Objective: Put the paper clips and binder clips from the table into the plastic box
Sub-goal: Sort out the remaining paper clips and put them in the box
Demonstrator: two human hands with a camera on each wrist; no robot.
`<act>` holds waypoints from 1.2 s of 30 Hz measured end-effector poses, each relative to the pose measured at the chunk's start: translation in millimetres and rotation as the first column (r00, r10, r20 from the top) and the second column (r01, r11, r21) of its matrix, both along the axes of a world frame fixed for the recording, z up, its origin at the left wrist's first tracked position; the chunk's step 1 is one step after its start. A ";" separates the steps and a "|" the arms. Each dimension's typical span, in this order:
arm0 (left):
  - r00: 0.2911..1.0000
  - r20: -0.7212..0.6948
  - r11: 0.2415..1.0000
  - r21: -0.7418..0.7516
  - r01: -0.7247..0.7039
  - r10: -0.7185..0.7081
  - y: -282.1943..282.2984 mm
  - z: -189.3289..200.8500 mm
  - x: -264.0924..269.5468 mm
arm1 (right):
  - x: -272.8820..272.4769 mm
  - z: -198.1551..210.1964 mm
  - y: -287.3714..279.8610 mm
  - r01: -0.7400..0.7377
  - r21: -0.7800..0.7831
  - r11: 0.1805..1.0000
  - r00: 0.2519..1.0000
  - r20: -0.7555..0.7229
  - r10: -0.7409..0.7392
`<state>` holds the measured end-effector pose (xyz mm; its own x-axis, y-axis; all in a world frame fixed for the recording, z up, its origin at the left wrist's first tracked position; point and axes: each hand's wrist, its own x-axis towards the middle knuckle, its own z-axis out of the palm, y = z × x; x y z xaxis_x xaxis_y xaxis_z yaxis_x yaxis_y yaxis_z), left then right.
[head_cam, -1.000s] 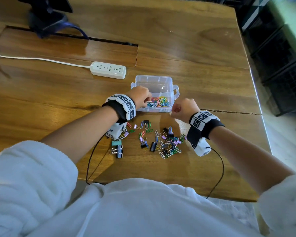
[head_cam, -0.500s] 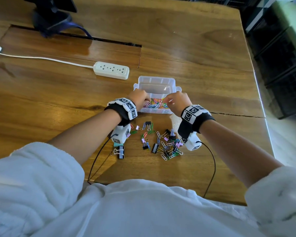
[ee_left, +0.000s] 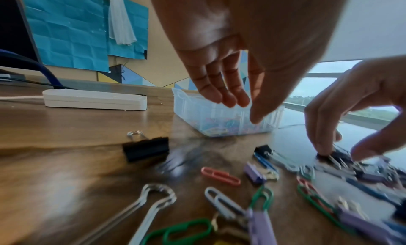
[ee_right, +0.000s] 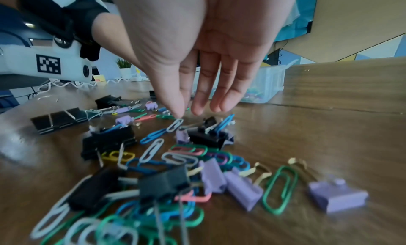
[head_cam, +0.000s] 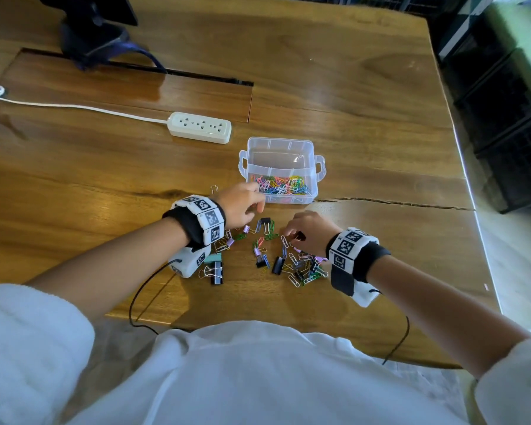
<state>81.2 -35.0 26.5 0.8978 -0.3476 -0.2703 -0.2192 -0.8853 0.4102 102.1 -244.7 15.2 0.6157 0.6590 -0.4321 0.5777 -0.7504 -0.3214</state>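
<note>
The clear plastic box [head_cam: 281, 148] stands on the wooden table, its near compartment holding many coloured paper clips [head_cam: 284, 185]. Loose paper clips and binder clips [head_cam: 301, 268] lie scattered between the box and me. My left hand [head_cam: 255, 204] hovers by the box's near left corner; in the left wrist view its fingers [ee_left: 224, 95] hang straight and hold nothing. My right hand [head_cam: 288, 237] reaches down onto the pile. Its thumb tip [ee_right: 179, 115] touches a pale blue paper clip [ee_right: 175, 125], and a small black binder clip [ee_right: 206, 135] lies right beside it. Nothing is lifted.
A white power strip [head_cam: 200, 127] with its cable lies left of the box. A dark monitor base [head_cam: 95, 41] stands at the far left. Large black binder clips [head_cam: 216, 273] and a teal one [head_cam: 212, 258] lie under my left wrist. The table's right edge [head_cam: 469, 191] drops off.
Both hands have come back from the box toward me. The right hand dropped from over the box onto the pile; the left slid off the box's rim.
</note>
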 end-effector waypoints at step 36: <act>0.950 -0.230 0.976 -0.010 -0.218 0.210 -5.9 -18.6 -38.2 | -8.3 -9.3 11.2 0.053 0.020 0.998 0.996 -0.077 -0.052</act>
